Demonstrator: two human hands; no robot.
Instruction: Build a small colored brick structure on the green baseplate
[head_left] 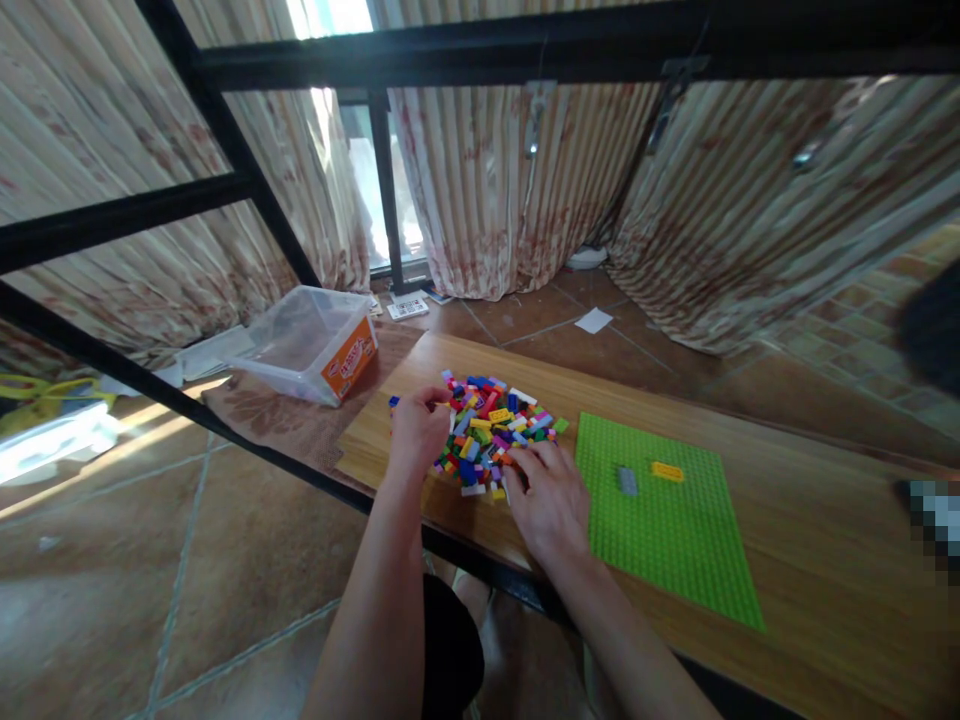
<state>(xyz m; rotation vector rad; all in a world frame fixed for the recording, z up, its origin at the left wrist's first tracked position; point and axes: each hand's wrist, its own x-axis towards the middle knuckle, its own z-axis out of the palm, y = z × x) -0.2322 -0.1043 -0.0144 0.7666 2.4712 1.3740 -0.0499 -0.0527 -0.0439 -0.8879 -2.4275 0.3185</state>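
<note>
A pile of several small coloured bricks (491, 425) lies on the wooden table (787, 520). My left hand (418, 430) rests on the pile's left edge with its fingers curled in; what they pinch is hidden. My right hand (551, 497) lies at the pile's near right edge, fingers spread flat over the bricks. To the right of it a green baseplate (667, 530) lies flat, with a grey brick (627, 481) and a yellow brick (667, 471) stuck on its far part.
A clear plastic tub (311, 345) with an orange label stands on a cloth past the table's left end. Black metal frame bars (225, 430) cross the view. Curtains hang behind, papers (593, 320) lie on the tiled floor.
</note>
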